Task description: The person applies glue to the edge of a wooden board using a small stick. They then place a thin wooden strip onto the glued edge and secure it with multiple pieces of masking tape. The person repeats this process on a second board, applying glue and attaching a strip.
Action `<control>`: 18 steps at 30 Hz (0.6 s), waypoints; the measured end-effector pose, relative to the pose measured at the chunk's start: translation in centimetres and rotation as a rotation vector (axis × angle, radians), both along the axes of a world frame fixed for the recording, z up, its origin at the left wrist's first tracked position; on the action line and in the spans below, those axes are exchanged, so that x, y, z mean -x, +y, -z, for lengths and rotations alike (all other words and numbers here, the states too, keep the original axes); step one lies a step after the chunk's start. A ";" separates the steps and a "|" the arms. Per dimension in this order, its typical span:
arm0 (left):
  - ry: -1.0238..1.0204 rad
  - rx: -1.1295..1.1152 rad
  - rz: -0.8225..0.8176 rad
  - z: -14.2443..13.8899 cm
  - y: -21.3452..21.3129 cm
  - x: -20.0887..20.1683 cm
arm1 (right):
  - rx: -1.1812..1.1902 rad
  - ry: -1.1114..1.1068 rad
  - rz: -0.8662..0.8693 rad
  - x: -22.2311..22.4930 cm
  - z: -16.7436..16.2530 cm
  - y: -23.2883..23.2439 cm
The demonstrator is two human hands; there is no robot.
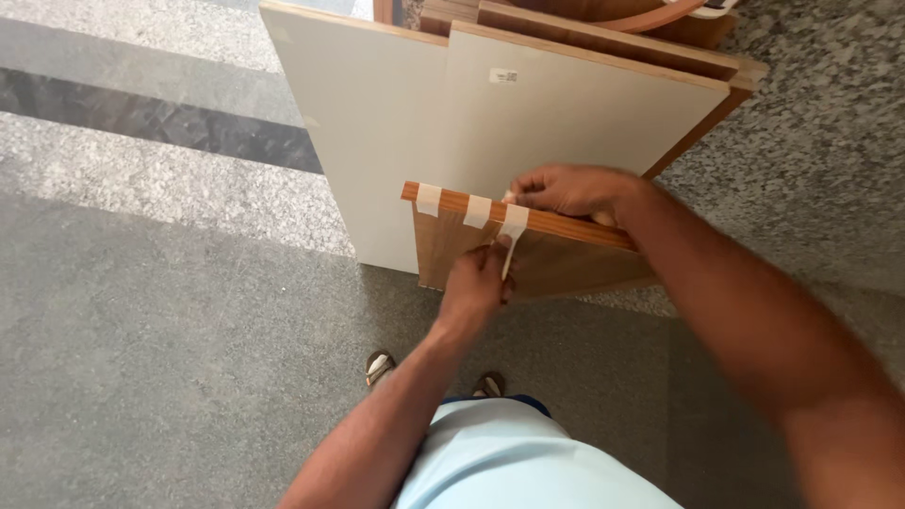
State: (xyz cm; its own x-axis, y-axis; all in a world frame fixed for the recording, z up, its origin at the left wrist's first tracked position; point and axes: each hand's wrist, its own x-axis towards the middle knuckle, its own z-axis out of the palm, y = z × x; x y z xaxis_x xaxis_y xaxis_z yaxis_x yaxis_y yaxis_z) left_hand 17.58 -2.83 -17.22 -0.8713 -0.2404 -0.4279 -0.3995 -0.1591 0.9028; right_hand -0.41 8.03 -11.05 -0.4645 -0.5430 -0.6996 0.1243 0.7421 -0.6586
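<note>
Granite floor; pale boards lean behind the taped wooden panel.

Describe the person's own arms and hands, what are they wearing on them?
Both arms are bare from the lower edge of the picture up to the hands, with no sleeves in view. The left hand and right hand wear no gloves, and no watch, ring or wristband shows, though motion blur softens the right forearm. Below the arms, a pale blue garment covers the body, and sandals are on the feet.
</note>
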 end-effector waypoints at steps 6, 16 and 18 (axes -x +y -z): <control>-0.013 -0.076 -0.040 1.4 0.5 0.6 | -0.292 0.286 -0.434 0.3 0.2 -1.7; 0.037 -0.131 -0.034 1.7 0.1 0.4 | -0.040 0.932 -0.373 -6.8 -3.5 2.5; 0.018 -0.119 -0.025 1.4 0.1 0.3 | 0.004 1.057 -0.362 -7.3 -2.6 2.4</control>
